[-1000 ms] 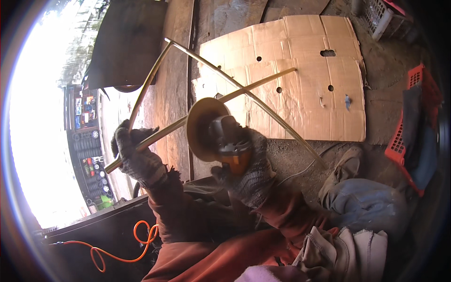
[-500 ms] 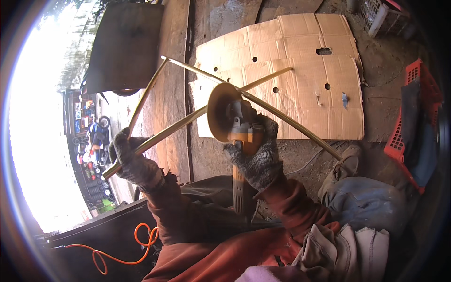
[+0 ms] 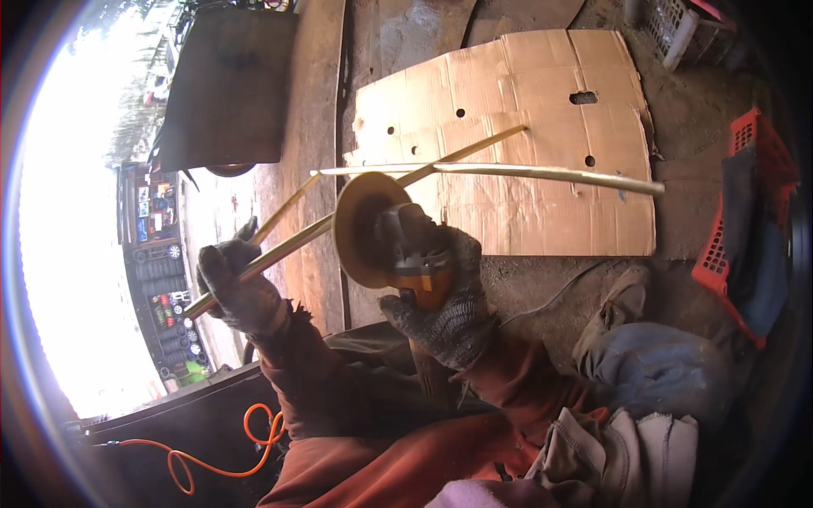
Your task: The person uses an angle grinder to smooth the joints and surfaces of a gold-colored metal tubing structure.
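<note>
My left hand (image 3: pixel 241 284), in a dark knitted work glove, is closed around the near end of a brass-coloured metal tube frame (image 3: pixel 483 146). Its straight tubes cross and join at angles, held up above the ground. In my gloved right hand (image 3: pixel 449 326) is an angle grinder (image 3: pixel 428 284), gripped by its orange and black body. The grinder's broad round guard or disc (image 3: pixel 351 233) stands right by the tube near the crossing; whether it touches the metal I cannot tell.
A flattened sheet of cardboard (image 3: pixel 559 229) with holes lies on the ground beyond the frame. At the right stands a red plastic crate (image 3: pixel 716 254) with dark cloth over it, and a grey crate (image 3: pixel 677 38) behind. An orange coiled hose (image 3: pixel 216 460) is at lower left.
The grinder and my right hand have moved left and nearer to me. The frame has turned, its long cross tube swinging from a downward slant to nearly level. My left hand keeps its hold.
</note>
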A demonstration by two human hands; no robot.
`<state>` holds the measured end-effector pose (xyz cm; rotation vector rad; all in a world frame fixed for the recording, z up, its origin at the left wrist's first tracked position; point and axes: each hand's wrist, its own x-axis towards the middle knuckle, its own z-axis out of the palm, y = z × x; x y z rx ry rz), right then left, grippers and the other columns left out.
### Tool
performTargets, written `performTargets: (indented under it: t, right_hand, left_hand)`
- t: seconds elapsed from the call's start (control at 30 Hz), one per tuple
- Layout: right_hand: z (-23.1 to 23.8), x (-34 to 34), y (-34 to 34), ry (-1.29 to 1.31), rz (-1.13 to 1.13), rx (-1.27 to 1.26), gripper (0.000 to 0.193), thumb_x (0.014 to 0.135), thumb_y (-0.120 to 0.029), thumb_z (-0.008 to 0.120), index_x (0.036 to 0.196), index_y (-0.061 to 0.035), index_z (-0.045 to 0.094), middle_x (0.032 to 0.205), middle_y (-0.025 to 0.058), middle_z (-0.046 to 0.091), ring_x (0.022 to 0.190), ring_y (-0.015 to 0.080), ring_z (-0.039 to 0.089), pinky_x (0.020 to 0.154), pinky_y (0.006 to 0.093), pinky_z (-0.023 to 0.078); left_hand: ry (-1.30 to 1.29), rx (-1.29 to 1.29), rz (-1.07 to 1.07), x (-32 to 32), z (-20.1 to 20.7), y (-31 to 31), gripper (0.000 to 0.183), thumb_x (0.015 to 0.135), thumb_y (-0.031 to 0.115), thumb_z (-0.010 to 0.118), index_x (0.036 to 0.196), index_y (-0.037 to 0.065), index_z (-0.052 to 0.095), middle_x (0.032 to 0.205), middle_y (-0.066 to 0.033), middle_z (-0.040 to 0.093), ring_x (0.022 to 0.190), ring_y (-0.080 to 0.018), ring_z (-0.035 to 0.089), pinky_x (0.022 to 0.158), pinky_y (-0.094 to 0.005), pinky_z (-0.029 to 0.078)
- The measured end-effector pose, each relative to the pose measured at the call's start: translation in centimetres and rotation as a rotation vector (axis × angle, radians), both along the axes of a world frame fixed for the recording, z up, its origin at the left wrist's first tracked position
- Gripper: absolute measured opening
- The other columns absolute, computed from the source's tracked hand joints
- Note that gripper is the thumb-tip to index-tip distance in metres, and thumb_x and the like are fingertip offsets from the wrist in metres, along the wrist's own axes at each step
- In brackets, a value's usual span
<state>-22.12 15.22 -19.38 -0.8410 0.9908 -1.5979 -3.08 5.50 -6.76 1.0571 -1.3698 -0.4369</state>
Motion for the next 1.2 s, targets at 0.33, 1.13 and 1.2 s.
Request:
performTargets:
  t: [0.33,1.13,1.2]
  right_hand:
    - [0.3,-1.5,-0.6,-0.025,0.067,0.097,0.082,0.074,-0.009,0.078,0.136,-0.0034,0.026,0.123,0.0144,0.049,0.112,0.0225,0.054,0.094,0.0369,0.048]
    - [-4.1,-1.7,-1.7,-0.045,-0.044,0.093,0.075,0.077,-0.004,0.074,0.135,-0.0049,0.027,0.118,0.0108,0.05,0.105,0.0179,0.056,0.088,0.0318,0.052]
    - [-2.2,-1.0,-1.2,-0.155,0.076,0.04,0.076,0.076,-0.004,0.075,0.135,-0.0052,0.027,0.12,0.0108,0.05,0.106,0.0183,0.056,0.089,0.0328,0.051]
  left_hand:
    - [0.136,0.024,0.103,-0.9,-0.3,0.2,0.031,0.092,0.022,0.063,0.067,0.006,0.055,0.059,-0.0047,0.051,0.056,-0.018,0.054,0.06,-0.0367,0.049]
    - [0.02,0.241,0.179,-2.0,0.3,0.5,0.035,0.087,0.032,0.069,0.078,0.0,0.06,0.057,-0.0082,0.052,0.037,-0.0165,0.047,0.032,-0.0282,0.04]
    - [-0.002,0.23,0.145,-1.7,1.6,0.9,0.031,0.088,0.029,0.068,0.082,-0.001,0.06,0.057,-0.0075,0.052,0.038,-0.0158,0.047,0.033,-0.0276,0.041]
